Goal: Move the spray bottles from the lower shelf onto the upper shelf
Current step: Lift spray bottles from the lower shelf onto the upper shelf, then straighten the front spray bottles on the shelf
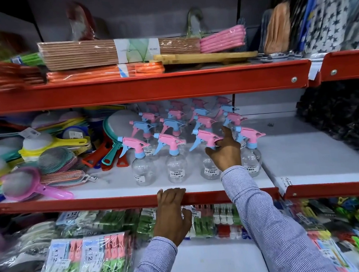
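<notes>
Clearly the upper shelf (141, 87) is the main worry: at 12 o'clock it is stacked with mats (96, 53), hangers (222, 39) and a board (203, 57), so I judge there is little bare room, and a bottle pushed in could tip or shove stock off the edge. The lower shelf (123, 201) carries the bottles (174, 136) packed in close rows at the centre, none moved up yet. The right hand (224, 151) reaches in toward 1 o'clock, fingers wrapped around the neck of the third front bottle (206, 140). Its long trigger points at its neighbour (171, 149), and the hand touches the bottle (250, 150) at 3 o'clock; lifting carelessly could topple either. The left hand (172, 212), at 6 o'clock, hooks its fingers over the shelf lip, holding nothing else.
</notes>
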### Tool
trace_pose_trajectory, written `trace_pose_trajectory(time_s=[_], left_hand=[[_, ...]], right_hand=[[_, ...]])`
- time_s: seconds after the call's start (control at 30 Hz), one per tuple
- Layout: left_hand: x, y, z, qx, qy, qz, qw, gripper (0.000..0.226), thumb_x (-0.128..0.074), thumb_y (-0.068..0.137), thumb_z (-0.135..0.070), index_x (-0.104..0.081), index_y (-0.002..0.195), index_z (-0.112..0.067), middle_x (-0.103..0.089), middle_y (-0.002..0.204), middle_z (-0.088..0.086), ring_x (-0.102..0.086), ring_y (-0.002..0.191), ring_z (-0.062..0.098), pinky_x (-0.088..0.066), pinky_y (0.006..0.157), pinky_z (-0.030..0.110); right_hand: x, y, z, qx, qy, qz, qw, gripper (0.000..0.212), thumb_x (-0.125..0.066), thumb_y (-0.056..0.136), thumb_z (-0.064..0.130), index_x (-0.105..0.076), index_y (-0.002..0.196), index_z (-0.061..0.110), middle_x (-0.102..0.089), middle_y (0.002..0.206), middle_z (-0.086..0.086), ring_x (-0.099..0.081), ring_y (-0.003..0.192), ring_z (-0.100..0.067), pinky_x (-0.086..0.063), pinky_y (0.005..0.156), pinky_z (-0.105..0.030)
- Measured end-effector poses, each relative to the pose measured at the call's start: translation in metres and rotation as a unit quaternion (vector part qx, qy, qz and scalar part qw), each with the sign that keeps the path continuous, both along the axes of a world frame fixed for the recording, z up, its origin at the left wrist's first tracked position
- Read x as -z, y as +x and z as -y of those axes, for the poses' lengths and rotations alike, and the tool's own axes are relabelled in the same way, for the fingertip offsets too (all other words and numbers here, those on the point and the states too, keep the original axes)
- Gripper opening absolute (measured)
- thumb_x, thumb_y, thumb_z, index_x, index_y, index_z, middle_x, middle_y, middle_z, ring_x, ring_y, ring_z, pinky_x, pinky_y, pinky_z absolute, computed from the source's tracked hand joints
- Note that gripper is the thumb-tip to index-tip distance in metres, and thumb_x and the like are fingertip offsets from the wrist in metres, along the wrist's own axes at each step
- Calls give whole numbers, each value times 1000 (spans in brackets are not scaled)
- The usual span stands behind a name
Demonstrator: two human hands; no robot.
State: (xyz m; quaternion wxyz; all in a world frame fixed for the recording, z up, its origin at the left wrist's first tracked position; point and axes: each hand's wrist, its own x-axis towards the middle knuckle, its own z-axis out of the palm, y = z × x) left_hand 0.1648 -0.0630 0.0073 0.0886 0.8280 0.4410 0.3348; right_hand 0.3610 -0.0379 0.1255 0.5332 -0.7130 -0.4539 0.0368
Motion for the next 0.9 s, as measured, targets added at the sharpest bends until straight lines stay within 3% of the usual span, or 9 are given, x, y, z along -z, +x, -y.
trace_pose_trajectory(time_s=[0.13, 0.2, 0.27, 0.33, 0.4, 0.5, 0.67, 0.9], left_hand=[[-1, 0, 2, -7, -4, -23, 1000, 58, -57, 78, -27, -52, 135, -14, -57, 135, 7, -46, 130, 27, -18, 121, 48], [-5, 2, 4, -2, 1, -4, 1000, 57, -58, 81, -30, -52, 135, -13, -56, 138, 7, -45, 133, 26, -23, 120, 44], [-19, 11, 7, 19, -2, 49, 999, 50, -58, 84, -28, -55, 131, -14, -61, 132, 7, -53, 125, 24, -34, 111, 30], [-32, 29, 3, 39, -30, 91, 995, 46, -55, 86, -26, -56, 130, -12, -64, 129, 10, -58, 120, 24, -36, 104, 23], [-44, 50, -5, 39, -76, 114, 990, 51, -51, 86, -28, -53, 133, -8, -61, 133, 14, -57, 121, 28, -40, 107, 31], [-54, 76, -20, 33, -135, 112, 984, 54, -54, 91, -23, -43, 139, 0, -56, 136, 20, -56, 121, 36, -46, 102, 45], [-55, 93, -40, 27, -155, 109, 982, 30, -56, 91, -16, -52, 120, -12, -71, 104, 11, -68, 91, 28, -54, 80, 36], [-52, 94, -39, 43, -150, 129, 979, 37, -55, 91, -7, -54, 128, -13, -72, 100, 1, -67, 85, 18, -40, 67, 10]], right_hand=[[-9, -3, 25, -18, 15, 0, 1000, 73, -80, 72, 17, -45, 136, 19, -73, 97, -7, -69, 86, -22, -53, 84, -27], [-6, -1, 47, -13, 25, 12, 1000, 47, -78, 75, 18, -60, 119, 17, -71, 89, -1, -69, 77, -16, -54, 75, -23], [6, 1, 64, -5, 27, 21, 999, 20, -75, 76, 12, -68, 95, 16, -71, 81, 2, -68, 67, -11, -59, 72, -25], [27, 6, 68, -1, -7, 14, 1000, 12, -71, 77, 8, -70, 87, 15, -74, 82, 0, -67, 63, -10, -60, 73, -30], [46, 9, 63, -9, -54, 4, 998, 21, -67, 80, 6, -69, 101, 10, -76, 98, -8, -70, 70, -17, -59, 80, -31], [57, 13, 51, -33, -88, 9, 996, 39, -60, 86, 7, -57, 125, 3, -69, 119, -15, -71, 96, -28, -53, 94, -34], [53, 21, 39, -66, -104, 18, 992, 37, -59, 88, 9, -57, 125, 3, -68, 120, -17, -68, 103, -31, -51, 95, -33], [60, 24, 41, -74, -70, 1, 995, 31, -59, 88, 5, -63, 119, 6, -71, 115, -12, -70, 96, -27, -47, 86, -21]])
